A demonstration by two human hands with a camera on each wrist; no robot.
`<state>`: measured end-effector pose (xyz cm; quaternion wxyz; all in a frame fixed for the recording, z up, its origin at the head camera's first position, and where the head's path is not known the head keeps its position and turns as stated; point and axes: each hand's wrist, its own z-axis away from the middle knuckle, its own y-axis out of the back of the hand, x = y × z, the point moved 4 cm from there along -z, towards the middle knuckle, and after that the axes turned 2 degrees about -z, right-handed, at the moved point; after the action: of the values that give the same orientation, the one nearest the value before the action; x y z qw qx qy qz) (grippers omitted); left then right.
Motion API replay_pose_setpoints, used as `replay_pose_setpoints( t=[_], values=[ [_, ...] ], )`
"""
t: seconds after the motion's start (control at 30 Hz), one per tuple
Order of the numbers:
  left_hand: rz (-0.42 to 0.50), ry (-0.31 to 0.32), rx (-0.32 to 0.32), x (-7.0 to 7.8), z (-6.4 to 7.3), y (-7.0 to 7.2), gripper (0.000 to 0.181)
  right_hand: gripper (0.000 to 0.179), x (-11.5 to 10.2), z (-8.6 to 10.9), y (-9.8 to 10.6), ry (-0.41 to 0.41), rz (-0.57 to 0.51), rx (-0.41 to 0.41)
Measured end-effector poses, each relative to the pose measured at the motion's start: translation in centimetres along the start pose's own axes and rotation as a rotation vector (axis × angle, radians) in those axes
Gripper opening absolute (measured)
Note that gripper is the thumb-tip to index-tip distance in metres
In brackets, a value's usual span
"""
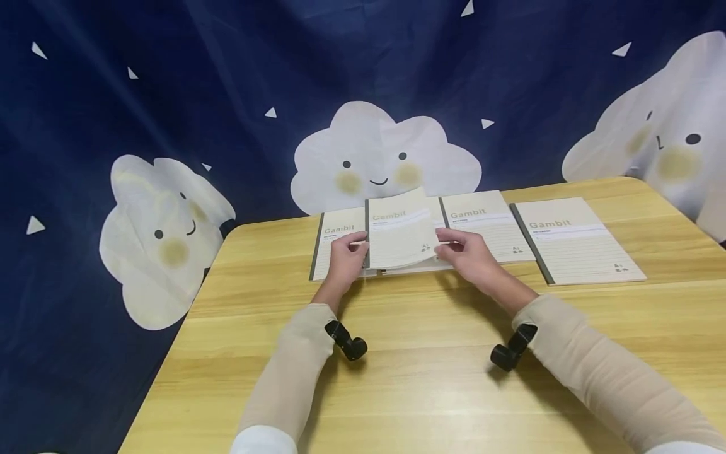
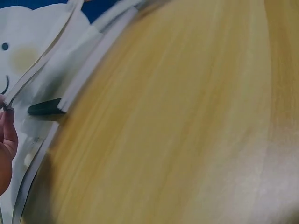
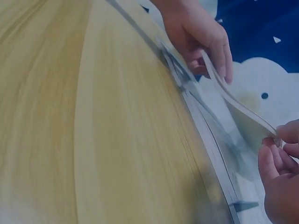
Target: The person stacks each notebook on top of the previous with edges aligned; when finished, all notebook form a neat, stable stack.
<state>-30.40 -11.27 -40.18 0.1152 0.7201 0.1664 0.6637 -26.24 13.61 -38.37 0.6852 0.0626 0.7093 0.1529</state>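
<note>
The left hand (image 1: 347, 255) and the right hand (image 1: 473, 255) both had a narrow grip, holding the raised notebook (image 1: 399, 241) between them. The left hand pinched it along the dark spine, and the right hand pinched the opposite edge near the corner closest to the person. Between the hands the raised notebook bowed, and both wrist views showed it lifted clear of what lay beneath. Under it, in the space between the hands, was the lower notebook (image 1: 436, 214), mostly hidden. The left notebook (image 1: 339, 222) lay flat below the left hand and reached out past it to the left, partly covered by the fingers. The near notebook (image 1: 488, 228) lay just beyond the right hand and to its right, while the end notebook (image 1: 578, 243) lay further to that hand's right, well apart from it. All four rested on the wooden surface (image 1: 420, 403), which stretched from beneath the hands back toward the person. Past both hands hung a dark blue curtain (image 1: 363, 50) printed with smiling clouds.
</note>
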Motion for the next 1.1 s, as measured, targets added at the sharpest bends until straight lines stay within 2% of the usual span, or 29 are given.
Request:
replay_pose_setpoints(
  t=[0.17, 0.37, 0.47, 0.73, 0.97, 1.03, 1.1],
  values=[
    [-0.093, -0.033, -0.091, 0.3, 0.1, -1.3, 0.031, 0.045, 0.5, -0.1, 1.0, -0.001, 0.05, 0.023],
    [-0.179, -0.075, -0.235, 0.9, 0.3, -2.6, 0.031, 0.044, 1.0, -0.2, 1.7, -0.002, 0.092, 0.009],
    [-0.217, -0.082, -0.279, 1.0, 0.3, -3.0, 0.034, 0.043, 1.1, -0.2, 1.8, 0.014, 0.136, 0.007],
    [-0.304, -0.089, -0.327, 1.4, 0.4, -3.4, 0.037, 0.04, 1.5, -0.1, 1.9, 0.083, 0.259, 0.013],
    [-0.432, -0.13, -0.37, 2.1, 0.4, -3.9, 0.04, 0.04, 1.6, 0.0, 1.7, 0.144, 0.364, 0.017],
    [-0.459, -0.142, -0.371, 2.2, 0.4, -3.9, 0.04, 0.04, 1.8, -0.1, 1.6, 0.15, 0.387, 0.015],
    [-0.473, -0.15, -0.375, 2.3, 0.4, -4.0, 0.031, 0.04, 1.9, -0.1, 1.4, 0.156, 0.403, 0.015]
  ],
)
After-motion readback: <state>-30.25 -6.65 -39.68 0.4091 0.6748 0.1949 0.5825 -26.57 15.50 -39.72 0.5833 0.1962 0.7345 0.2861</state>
